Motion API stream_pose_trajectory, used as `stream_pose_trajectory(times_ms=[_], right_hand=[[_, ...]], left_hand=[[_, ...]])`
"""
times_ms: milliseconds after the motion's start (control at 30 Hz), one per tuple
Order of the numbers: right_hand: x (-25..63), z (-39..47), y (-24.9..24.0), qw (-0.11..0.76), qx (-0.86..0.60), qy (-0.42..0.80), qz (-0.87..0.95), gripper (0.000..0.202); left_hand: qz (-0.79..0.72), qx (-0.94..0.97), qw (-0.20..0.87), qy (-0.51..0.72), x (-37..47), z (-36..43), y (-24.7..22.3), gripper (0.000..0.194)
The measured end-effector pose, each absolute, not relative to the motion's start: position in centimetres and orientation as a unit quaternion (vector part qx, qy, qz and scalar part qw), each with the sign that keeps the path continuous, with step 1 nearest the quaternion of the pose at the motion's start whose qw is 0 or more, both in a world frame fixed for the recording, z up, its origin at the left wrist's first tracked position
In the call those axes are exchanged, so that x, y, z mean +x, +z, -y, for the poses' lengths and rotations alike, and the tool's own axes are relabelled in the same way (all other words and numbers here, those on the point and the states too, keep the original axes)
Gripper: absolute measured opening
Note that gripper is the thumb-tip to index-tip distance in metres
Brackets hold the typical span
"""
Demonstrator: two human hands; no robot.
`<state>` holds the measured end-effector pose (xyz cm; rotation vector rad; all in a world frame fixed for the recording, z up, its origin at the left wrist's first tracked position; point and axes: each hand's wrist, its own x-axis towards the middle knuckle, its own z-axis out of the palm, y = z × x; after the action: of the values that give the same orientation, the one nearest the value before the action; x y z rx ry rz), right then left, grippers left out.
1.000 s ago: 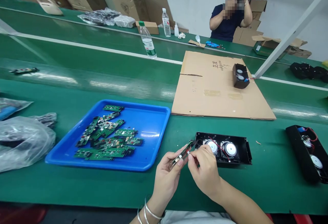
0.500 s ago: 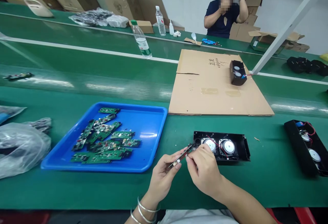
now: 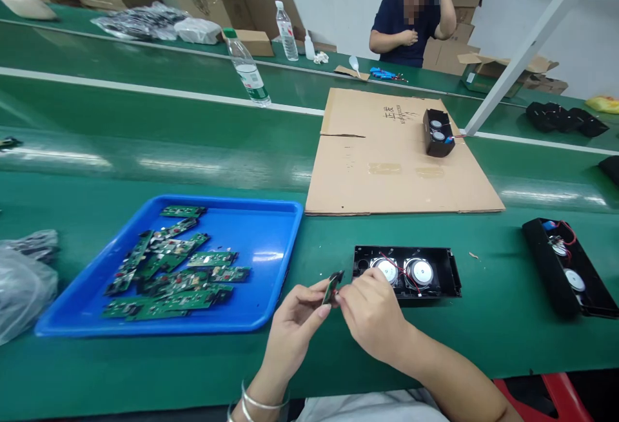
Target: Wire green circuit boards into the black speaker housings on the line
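left hand: the left hand (image 3: pixel 293 322) has its thumb and fingers clamped on a green circuit board (image 3: pixel 331 287), with bracelets (image 3: pixel 261 404) round the wrist.
right hand: the right hand (image 3: pixel 372 309) has its thumb and fingertips pinched together at the board's right edge (whatever sits between them is too small to tell).
circuit board: above the tabletop (image 3: pixel 145 374), between the two hands, just to the near left of the middle speaker housing.
long axis: seen foreshortened, it slants from the palm at lower left to upper right; the dark far end points up and away from the wearer.
middle speaker housing: an open black housing (image 3: pixel 447 274) lies just beyond the right hand, its long axis running left to right, with two round speakers (image 3: pixel 420 272) and red wires (image 3: pixel 411 278) inside.
right speaker housing: another black housing (image 3: pixel 551 280) lies well apart at the right, long axis slanting from upper left to lower right.
tray: the blue tray (image 3: pixel 268 229) stands left of the hands, with loose circuit boards (image 3: pixel 167 258) heaped mostly in its left half.
cardboard: a flat cardboard sheet (image 3: pixel 387 190) lies beyond the middle housing and bears a smaller-looking open speaker box (image 3: pixel 439 147).
bottle: a green-capped water bottle (image 3: pixel 250 75) stands farther off, tilted in view.
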<state>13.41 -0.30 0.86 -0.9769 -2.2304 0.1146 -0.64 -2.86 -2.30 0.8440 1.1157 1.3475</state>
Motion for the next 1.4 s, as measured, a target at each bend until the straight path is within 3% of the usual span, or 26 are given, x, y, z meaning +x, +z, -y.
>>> stream_pose_trajectory(times_ms=[67, 100, 167, 200, 233, 333, 533, 633, 800, 900, 1133, 1400], right_hand=[[14.5, 0.1, 1.4, 0.303, -0.354, 0.062, 0.883, 0.018], [15.5, 0.0, 1.8, 0.272, -0.35, 0.072, 0.894, 0.022], [18.6, -0.3, 2.6, 0.198, -0.365, 0.082, 0.906, 0.06], [20.5, -0.4, 2.8, 0.165, -0.388, 0.083, 0.903, 0.068], [22.4, -0.5, 3.0, 0.146, -0.417, 0.087, 0.893, 0.062], [27.1, -0.3, 3.0, 0.146, -0.491, 0.125, 0.849, 0.02], [27.5, 0.5, 2.4, 0.083, -0.472, 0.193, 0.856, 0.015], [26.7, 0.2, 2.1, 0.131, -0.488, 0.243, 0.828, 0.013], [26.0, -0.5, 0.7, 0.302, -0.523, 0.386, 0.697, 0.015], [25.3, -0.6, -0.4, 0.343, -0.534, 0.397, 0.663, 0.011], [24.2, -0.2, -0.5, 0.334, -0.486, 0.245, 0.77, 0.02], [23.8, 0.0, -1.3, 0.264, -0.467, 0.131, 0.834, 0.025]], left_hand=[[-0.476, 0.329, 0.605, 0.546, -0.8, 2.9, -1.8, 0.026], [-0.477, 0.31, 0.626, 0.533, -0.9, 3.0, -1.5, 0.029], [-0.482, 0.283, 0.652, 0.511, -1.1, 3.3, -1.0, 0.044], [-0.487, 0.283, 0.659, 0.498, -1.2, 3.5, -0.8, 0.05], [-0.492, 0.296, 0.663, 0.481, -1.3, 3.7, -0.6, 0.05], [-0.482, 0.368, 0.69, 0.395, -1.1, 4.1, -0.2, 0.033], [-0.467, 0.428, 0.68, 0.369, 2.1, 3.6, 0.1, 0.024], [-0.496, 0.469, 0.622, 0.382, 3.7, 3.1, 0.3, 0.022], [-0.556, 0.468, 0.56, 0.398, 5.7, 2.3, 1.0, 0.021], [-0.572, 0.472, 0.538, 0.402, 6.7, 2.0, 0.7, 0.024], [-0.568, 0.472, 0.524, 0.425, 7.7, 2.0, -0.5, 0.034], [-0.578, 0.501, 0.486, 0.423, 7.8, 1.9, -0.9, 0.029]])
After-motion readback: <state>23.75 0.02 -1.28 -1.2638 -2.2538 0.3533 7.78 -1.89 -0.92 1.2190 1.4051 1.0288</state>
